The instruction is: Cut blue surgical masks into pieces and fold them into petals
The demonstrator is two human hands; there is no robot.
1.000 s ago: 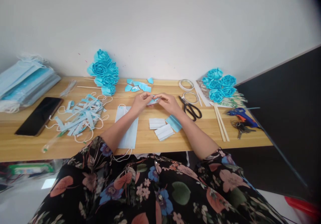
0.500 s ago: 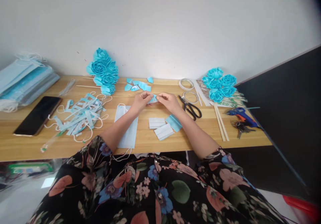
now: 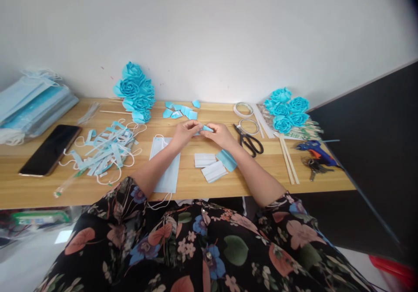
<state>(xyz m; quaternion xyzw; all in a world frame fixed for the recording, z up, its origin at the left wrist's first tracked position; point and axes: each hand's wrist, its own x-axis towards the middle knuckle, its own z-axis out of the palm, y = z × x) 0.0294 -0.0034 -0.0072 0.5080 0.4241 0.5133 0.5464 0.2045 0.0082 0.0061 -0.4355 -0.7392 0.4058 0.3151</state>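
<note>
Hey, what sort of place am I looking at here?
Likely a craft corner, whether at home or in a small workshop I can't tell: a wooden table bears blue flowers, scissors and a glue gun.

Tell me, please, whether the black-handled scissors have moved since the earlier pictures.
No. Judged against the right corner of the wooden table, the scissors lie in the same spot and point the same way.
</note>
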